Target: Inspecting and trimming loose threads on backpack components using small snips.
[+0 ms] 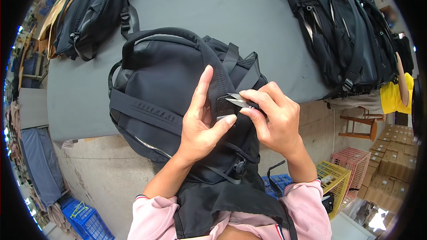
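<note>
A black backpack [164, 66] lies in front of me at the near edge of the table, its wide straps uppermost. My left hand [200, 126] holds one shoulder strap [216, 82]. The thumb presses near the strap's lower end, and the index finger lies stretched along it; the other fingers are partly hidden. In my right hand [278, 118] is a pair of small thread snips [240, 100], pinched between thumb and fingers. Their pointed blades are at the stitched patch on the strap, just above my left thumb. Whether they touch a thread is too small to tell.
The grey-covered table [204, 4] extends away from me. Another black backpack [95, 15] lies at the far left, and several more backpacks [342, 35] are piled at the right. Plastic crates [336, 180], a wooden stool [360, 126] and cardboard boxes [391, 155] stand at the right.
</note>
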### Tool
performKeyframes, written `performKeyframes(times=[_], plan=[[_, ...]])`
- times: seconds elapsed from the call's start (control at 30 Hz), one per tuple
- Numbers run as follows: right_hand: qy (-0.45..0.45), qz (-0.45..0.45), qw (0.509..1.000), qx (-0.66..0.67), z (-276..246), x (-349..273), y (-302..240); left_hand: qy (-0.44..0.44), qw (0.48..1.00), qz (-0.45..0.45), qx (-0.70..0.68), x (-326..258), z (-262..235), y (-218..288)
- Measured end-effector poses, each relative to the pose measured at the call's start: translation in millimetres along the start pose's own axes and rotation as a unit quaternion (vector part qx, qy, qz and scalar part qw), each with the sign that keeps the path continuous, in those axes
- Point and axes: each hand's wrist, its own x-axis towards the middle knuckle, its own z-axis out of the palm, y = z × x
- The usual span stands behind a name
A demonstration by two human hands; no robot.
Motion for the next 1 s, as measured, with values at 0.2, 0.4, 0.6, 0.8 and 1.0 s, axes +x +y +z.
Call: performKeyframes(times=[0.2,0.4,0.6,0.8,1.0], plan=[[0.023,-0.085,0.995,-0.052,-1.2,0.2,6.4,-0.014,0.997,-0.035,-0.061,1.3,1.0,6.0],[0.002,-0.103,0.991,-0.081,-5.9,0.2,4.4,-0.012,0.995,-0.061,-0.085,-0.4,0.3,3.3],[0.078,-0.003,0.994,0.075,6.4,-11.7,6.7,-0.012,0.996,-0.048,-0.072,1.7,1.7,2.8],[0.052,0.12,0.975,0.178,0.6,-9.8,10.7,0.022,0.996,-0.027,-0.085,1.2,6.4,-2.5],[0.033,0.191,0.902,0.387,4.6,-3.8,12.9,0.07,0.952,-0.106,-0.278,-3.1,19.2,-11.8]])
